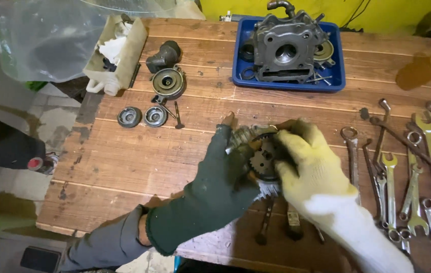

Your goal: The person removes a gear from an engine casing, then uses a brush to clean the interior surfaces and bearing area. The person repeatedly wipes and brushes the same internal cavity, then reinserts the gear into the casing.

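- Steel teeth show between the 2 gloved hands: a toothed gear assembly (262,161) is held above the middle of the wooden table (124,156), toward its near edge.
- Left hand (220,177), in a dark green fingerless glove, is closed around the left side of the gear assembly, with bare fingertips showing at its top.
- Right hand (309,162), in a yellow and white knit glove, grips the right side of the same part, fingers curled over its rim (both hands touch it at once).
- Under the hands, near the table's near edge, lie a few dark tools (276,225), partly hidden.
- Along the right edge lies a spread of wrenches (412,177), many overlapping.
- At the far edge, right of centre, a blue tray (336,76) carries a grey engine casting (286,48) and small parts.
- Toward the far left corner stand a dirty white plastic container (124,55) and, just beside it, a dark cylinder (164,55) with a round metal disc part (168,82) in front.
- Nearer the left edge sit 2 small round bearing-like pieces (142,116), side by side, with a thin valve-like pin (177,115) just to their right.
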